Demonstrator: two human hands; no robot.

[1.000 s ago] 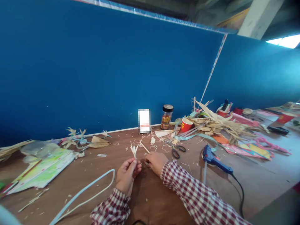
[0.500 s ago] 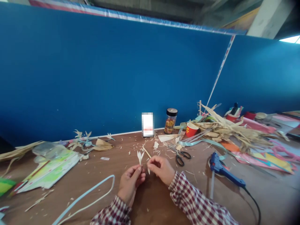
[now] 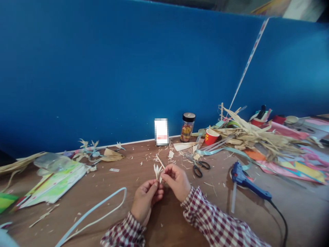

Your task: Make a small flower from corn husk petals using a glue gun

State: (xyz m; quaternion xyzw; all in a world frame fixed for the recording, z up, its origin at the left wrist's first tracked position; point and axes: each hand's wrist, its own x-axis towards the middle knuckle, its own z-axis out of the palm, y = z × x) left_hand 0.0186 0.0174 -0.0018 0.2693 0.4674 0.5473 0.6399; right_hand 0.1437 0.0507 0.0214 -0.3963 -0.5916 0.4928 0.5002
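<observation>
My left hand point(image 3: 146, 200) is closed, pinching the base of a small pale husk flower point(image 3: 156, 170) with pointed petals that stand upright above my fingers. My right hand point(image 3: 177, 180) is closed too, its fingertips pinching a small pale petal piece point(image 3: 161, 178) held against the flower's right side. Both hands hover just above the brown table point(image 3: 159, 223), close together, with checked sleeves showing at the wrists.
Black scissors point(image 3: 199, 168) lie right of my hands, a blue glue gun point(image 3: 247, 182) with its cord farther right. A red paper cup point(image 3: 211, 136), a glass jar point(image 3: 187, 127) and a pile of dried husks point(image 3: 253, 136) stand behind. A pale blue cord point(image 3: 92, 212) and green printed sheets point(image 3: 52, 185) lie left.
My right hand has lifted from the table and brought a small petal piece up against the flower in my left hand. The view has tilted slightly downward.
</observation>
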